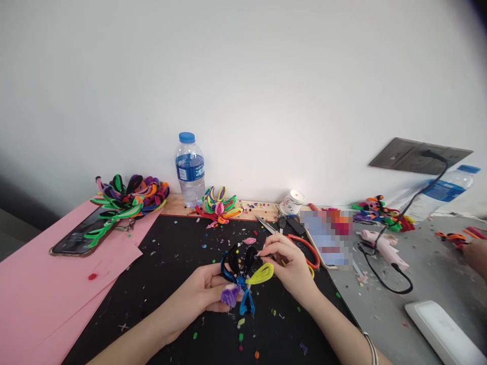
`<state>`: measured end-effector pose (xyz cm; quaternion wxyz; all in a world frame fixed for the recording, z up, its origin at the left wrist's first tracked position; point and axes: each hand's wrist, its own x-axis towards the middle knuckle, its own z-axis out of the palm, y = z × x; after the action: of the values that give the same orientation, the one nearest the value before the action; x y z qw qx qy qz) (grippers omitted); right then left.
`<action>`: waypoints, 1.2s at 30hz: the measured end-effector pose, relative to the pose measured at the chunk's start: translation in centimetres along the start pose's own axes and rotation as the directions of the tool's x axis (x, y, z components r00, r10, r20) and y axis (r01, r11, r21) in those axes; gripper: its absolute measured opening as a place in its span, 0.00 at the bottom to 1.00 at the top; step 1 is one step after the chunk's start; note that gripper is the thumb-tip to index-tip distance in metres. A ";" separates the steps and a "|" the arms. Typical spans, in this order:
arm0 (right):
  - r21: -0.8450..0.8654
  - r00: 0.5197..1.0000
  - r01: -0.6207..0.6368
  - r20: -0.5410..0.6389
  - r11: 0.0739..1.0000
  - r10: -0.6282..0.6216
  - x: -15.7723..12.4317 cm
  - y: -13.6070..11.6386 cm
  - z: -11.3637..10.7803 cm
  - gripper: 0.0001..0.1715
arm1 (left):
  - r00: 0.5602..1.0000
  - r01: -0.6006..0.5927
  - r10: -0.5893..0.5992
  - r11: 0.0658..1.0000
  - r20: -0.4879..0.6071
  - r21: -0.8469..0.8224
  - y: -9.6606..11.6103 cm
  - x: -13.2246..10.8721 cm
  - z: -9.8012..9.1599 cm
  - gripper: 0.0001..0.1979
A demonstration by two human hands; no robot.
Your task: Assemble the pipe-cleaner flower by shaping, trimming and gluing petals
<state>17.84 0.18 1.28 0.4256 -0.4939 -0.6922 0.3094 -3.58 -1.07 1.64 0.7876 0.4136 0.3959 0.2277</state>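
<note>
My left hand [201, 291] holds a pipe-cleaner flower [241, 280] over the black mat [171, 284]. Its loops are black, blue and yellow, and a fuzzy purple tuft [230, 297] sits by my left thumb. At the flower's upper right, my right hand [291, 263] pinches the edge of a black loop [250, 257] between thumb and forefinger. Whether a separate small piece is in that pinch is too small to tell. Behind my right hand lie scissors [266, 225] and an orange-red loop handle [309, 250], partly covered by the hand.
A water bottle [189, 175] stands by the wall beside a multicoloured pipe-cleaner bunch [218, 205]. On the left, more pipe-cleaner flowers [133, 195] rest over a phone [78, 235] on pink paper [49, 299]. Right are a corded glue gun [386, 249] and another person's hand [475, 253].
</note>
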 end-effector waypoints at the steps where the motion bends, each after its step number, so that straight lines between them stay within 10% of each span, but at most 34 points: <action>1: -0.003 1.000 0.001 0.000 1.000 -0.001 0.0 0.0 0.0 0.05 | 1.000 0.001 -0.001 1.000 -0.002 -0.004 0.0 0.0 0.0 0.19; 27: 0.008 1.000 -0.004 -0.013 1.000 0.005 0.0 0.1 -0.1 0.00 | 0.999 -0.016 0.018 0.998 -0.032 0.063 -0.4 0.2 0.0 0.21; 36: 0.251 0.966 -0.255 0.108 0.934 0.235 0.1 0.0 0.0 0.11 | 0.999 -0.025 0.027 0.997 -0.024 0.067 -0.1 0.1 0.1 0.21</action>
<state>17.86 0.26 1.27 0.4185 -0.5033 -0.5941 0.4675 -3.43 -1.07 1.54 0.7652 0.4420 0.4078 0.2298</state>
